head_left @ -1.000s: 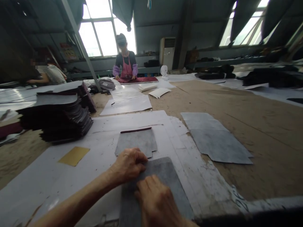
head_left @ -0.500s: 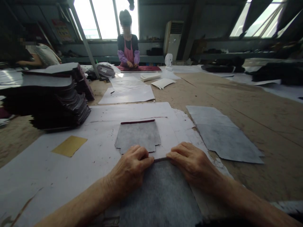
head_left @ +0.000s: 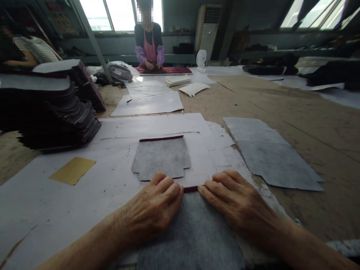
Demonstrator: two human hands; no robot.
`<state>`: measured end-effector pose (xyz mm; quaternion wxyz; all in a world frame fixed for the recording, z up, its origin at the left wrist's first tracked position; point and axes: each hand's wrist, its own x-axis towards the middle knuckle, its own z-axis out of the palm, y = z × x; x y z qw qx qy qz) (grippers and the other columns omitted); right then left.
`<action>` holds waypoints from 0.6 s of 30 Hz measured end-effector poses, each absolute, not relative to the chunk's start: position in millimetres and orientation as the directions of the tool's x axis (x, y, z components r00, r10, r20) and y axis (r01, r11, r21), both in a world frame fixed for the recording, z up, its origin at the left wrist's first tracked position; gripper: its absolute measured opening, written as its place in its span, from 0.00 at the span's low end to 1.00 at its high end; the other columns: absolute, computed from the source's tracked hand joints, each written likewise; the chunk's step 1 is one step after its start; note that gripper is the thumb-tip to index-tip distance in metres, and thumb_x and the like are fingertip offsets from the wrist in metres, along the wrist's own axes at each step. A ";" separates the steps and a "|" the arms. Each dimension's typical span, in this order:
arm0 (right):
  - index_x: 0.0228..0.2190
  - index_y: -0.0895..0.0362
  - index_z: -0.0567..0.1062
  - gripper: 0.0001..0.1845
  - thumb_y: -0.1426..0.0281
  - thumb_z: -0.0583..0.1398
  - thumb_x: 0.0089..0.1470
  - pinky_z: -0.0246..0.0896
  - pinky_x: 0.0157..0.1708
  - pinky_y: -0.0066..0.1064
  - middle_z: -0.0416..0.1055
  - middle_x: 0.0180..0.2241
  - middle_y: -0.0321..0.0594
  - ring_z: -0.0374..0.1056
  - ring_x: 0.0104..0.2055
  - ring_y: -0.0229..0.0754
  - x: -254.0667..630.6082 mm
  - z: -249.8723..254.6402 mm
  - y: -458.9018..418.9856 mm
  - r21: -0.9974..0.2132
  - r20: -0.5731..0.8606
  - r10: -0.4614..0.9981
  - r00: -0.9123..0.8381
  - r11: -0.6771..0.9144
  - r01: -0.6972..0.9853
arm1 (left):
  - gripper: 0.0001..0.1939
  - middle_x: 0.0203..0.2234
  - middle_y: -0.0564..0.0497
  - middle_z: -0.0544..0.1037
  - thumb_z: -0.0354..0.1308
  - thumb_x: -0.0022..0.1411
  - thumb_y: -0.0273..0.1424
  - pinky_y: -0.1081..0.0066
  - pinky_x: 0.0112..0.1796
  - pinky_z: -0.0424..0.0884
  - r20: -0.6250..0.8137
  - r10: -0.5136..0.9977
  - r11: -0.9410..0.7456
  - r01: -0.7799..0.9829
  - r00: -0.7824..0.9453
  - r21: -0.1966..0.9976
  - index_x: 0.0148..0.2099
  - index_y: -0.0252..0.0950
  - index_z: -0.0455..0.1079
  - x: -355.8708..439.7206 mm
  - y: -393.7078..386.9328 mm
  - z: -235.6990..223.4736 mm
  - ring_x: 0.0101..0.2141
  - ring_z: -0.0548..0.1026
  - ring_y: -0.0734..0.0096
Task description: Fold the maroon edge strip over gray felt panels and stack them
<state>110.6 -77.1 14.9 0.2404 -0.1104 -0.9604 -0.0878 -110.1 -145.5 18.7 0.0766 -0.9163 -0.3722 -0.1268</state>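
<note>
A grey fabric panel (head_left: 194, 232) lies in front of me, its far edge turned over into a narrow dark red strip. My left hand (head_left: 160, 202) is closed on the left end of that fold, fingers curled. At the fold's right end, my right hand (head_left: 236, 198) pinches the edge with its fingers pressed together. Just beyond my hands a smaller grey piece (head_left: 161, 159) with notched lower corners lies flat; its far edge carries a similar dark red strip. Both hands hide the ends of the fold.
White paper (head_left: 84, 210) covers the table under the work. A yellow square (head_left: 73, 170) lies left, near a tall stack of dark panels (head_left: 56, 116). Another grey panel (head_left: 270, 153) lies right. Across the table stands a person in a pink apron (head_left: 150, 48); a small fan (head_left: 201, 60) is nearby.
The panel's far edge, grey before between my hands, now shows a dark red folded strip. My right hand has shifted slightly right. The view has tilted down a little.
</note>
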 end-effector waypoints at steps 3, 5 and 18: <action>0.40 0.64 0.72 0.15 0.78 0.47 0.59 0.60 0.39 0.41 0.72 0.35 0.44 0.64 0.38 0.43 112.5 16.8 -78.0 0.118 0.468 0.165 -0.868 0.962 0.247 | 0.14 0.32 0.45 0.66 0.38 0.64 0.21 0.63 0.34 0.65 0.254 0.678 -0.710 0.704 0.690 -0.017 0.46 0.26 0.63 -110.7 -145.8 17.1 0.33 0.61 0.66; 0.41 0.62 0.72 0.15 0.79 0.48 0.58 0.61 0.39 0.40 0.72 0.36 0.42 0.65 0.38 0.43 116.1 15.8 -77.4 0.059 0.490 0.204 -0.848 0.962 0.266 | 0.15 0.33 0.44 0.66 0.37 0.65 0.21 0.63 0.33 0.66 0.263 0.683 -0.707 0.708 0.682 -0.001 0.47 0.26 0.62 -111.3 -145.8 14.9 0.33 0.61 0.66; 0.36 0.60 0.73 0.12 0.80 0.51 0.54 0.64 0.35 0.34 0.71 0.31 0.41 0.64 0.35 0.40 109.1 17.9 -90.2 -0.204 0.607 0.486 -0.629 0.860 0.468 | 0.14 0.32 0.45 0.66 0.38 0.65 0.21 0.64 0.32 0.64 0.380 0.651 -0.708 0.706 0.657 -0.007 0.45 0.25 0.64 -110.7 -144.5 6.7 0.32 0.61 0.66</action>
